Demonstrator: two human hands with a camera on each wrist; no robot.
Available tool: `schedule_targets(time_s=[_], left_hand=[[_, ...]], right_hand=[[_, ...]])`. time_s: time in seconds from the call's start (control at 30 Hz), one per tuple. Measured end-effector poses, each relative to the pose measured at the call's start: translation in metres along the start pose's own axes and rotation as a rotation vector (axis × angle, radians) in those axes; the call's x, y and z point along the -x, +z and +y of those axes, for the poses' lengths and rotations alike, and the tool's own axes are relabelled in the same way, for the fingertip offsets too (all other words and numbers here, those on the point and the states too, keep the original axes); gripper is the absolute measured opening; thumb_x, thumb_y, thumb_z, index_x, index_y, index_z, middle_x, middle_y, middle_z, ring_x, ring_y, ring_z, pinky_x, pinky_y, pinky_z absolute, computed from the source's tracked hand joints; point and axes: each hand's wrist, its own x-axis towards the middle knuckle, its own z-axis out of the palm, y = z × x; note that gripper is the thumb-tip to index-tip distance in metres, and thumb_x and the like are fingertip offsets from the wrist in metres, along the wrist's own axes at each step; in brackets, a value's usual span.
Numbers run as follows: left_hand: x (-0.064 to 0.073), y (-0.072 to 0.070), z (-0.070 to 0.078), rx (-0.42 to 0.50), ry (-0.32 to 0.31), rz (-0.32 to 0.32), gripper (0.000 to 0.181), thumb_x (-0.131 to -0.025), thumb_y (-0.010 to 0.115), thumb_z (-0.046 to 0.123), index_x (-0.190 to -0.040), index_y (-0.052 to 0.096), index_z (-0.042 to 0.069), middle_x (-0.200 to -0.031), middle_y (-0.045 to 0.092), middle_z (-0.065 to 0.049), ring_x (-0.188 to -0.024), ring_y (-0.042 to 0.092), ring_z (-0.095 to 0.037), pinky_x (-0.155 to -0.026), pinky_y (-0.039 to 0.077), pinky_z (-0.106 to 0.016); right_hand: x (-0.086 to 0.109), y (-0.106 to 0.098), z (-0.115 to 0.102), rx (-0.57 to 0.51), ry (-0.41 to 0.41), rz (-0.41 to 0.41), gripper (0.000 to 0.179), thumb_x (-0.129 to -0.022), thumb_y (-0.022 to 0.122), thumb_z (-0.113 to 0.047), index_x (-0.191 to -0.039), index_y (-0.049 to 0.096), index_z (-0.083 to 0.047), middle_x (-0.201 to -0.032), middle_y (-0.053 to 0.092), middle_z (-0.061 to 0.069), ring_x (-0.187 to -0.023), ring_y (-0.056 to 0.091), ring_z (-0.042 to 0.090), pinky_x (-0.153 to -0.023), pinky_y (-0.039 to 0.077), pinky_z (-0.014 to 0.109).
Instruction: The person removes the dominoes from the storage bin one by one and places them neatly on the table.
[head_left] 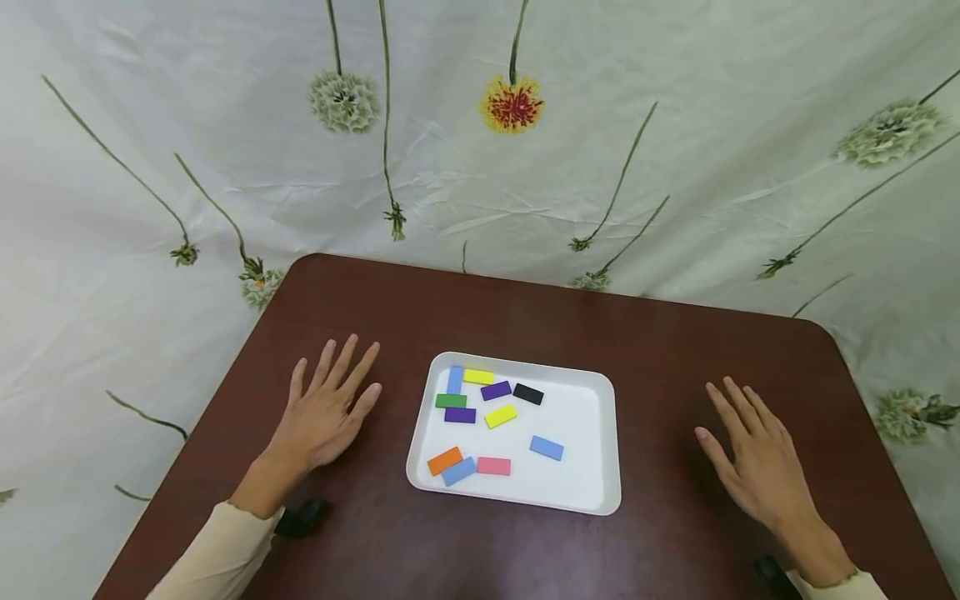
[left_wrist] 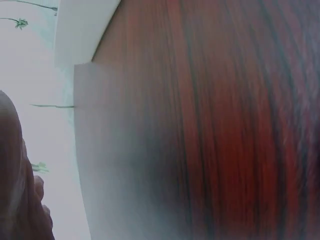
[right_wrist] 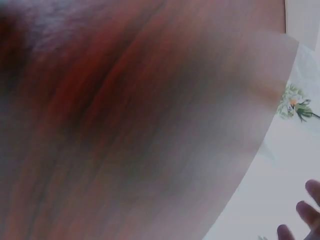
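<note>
Between the two hands, a white tray [head_left: 577,483] holds several small coloured blocks. A green block [head_left: 451,401], a black block [head_left: 528,394] and two yellow ones are among those toward the back. Nearer the front are an orange block [head_left: 445,461], a pink block [head_left: 493,466] and a blue block [head_left: 547,447] off to the right. Left of the tray, my left hand [head_left: 322,421] is over the table with fingers straight and spread, holding nothing. My right hand [head_left: 761,467], to the tray's right, also has straight fingers and holds nothing. Only fingertips [right_wrist: 305,212] show in the right wrist view.
Beneath everything is a dark reddish-brown table [head_left: 660,350] with rounded far corners. A pale cloth [head_left: 450,167] printed with flowers hangs behind it and along its sides. Dark straps [head_left: 302,518] sit at the wrists, by the cream sleeves.
</note>
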Motion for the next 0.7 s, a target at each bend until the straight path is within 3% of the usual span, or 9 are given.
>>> schedule_targets(time_s=[0.2,0.3,0.47,0.57,0.7], left_hand=[[0.006,0.002,0.011,0.056,0.010,-0.029,0.062,-0.108,0.035,0.046,-0.162,0.009,0.032,-0.169,0.010,-0.010,-0.155,0.005,-0.039,-0.118,0.001,-0.068],[0.010,0.006,0.020,0.131,0.044,-0.063,0.061,-0.108,0.036,0.045,-0.162,0.011,0.032,-0.169,0.011,-0.011,-0.155,0.007,-0.039,-0.117,0.003,-0.069],[0.018,0.015,0.031,0.413,0.124,-0.162,0.064,-0.107,0.045,0.038,-0.162,0.014,0.031,-0.169,0.012,-0.009,-0.155,0.006,-0.038,-0.117,0.003,-0.070],[0.020,0.021,0.033,0.586,0.142,-0.234,0.069,-0.105,0.051,0.033,-0.162,0.013,0.031,-0.169,0.012,-0.006,-0.156,0.004,-0.037,-0.118,0.000,-0.070],[0.022,0.028,0.030,0.715,0.135,-0.303,0.074,-0.103,0.057,0.028,-0.162,0.013,0.032,-0.169,0.013,-0.006,-0.156,0.002,-0.038,-0.118,-0.007,-0.068]], right_hand=[[-0.010,0.001,-0.008,-0.003,-0.117,0.032,0.064,-0.101,0.060,-0.031,-0.158,0.033,-0.019,-0.162,0.031,0.012,-0.143,0.032,0.043,-0.103,0.033,0.067],[-0.017,0.002,-0.015,-0.019,-0.196,0.051,0.062,-0.098,0.065,-0.028,-0.154,0.040,-0.017,-0.159,0.036,0.012,-0.139,0.037,0.043,-0.101,0.036,0.064],[-0.030,0.007,-0.029,-0.046,-0.358,0.040,0.057,-0.096,0.066,-0.021,-0.150,0.047,-0.015,-0.155,0.042,0.013,-0.135,0.042,0.041,-0.100,0.039,0.060],[-0.036,0.009,-0.037,-0.062,-0.422,0.021,0.055,-0.096,0.066,-0.020,-0.148,0.049,-0.015,-0.154,0.044,0.012,-0.135,0.043,0.040,-0.100,0.040,0.060],[-0.044,0.012,-0.045,-0.105,-0.466,0.012,0.056,-0.094,0.069,-0.018,-0.147,0.052,-0.016,-0.151,0.048,0.009,-0.135,0.046,0.033,-0.109,0.038,0.045]])
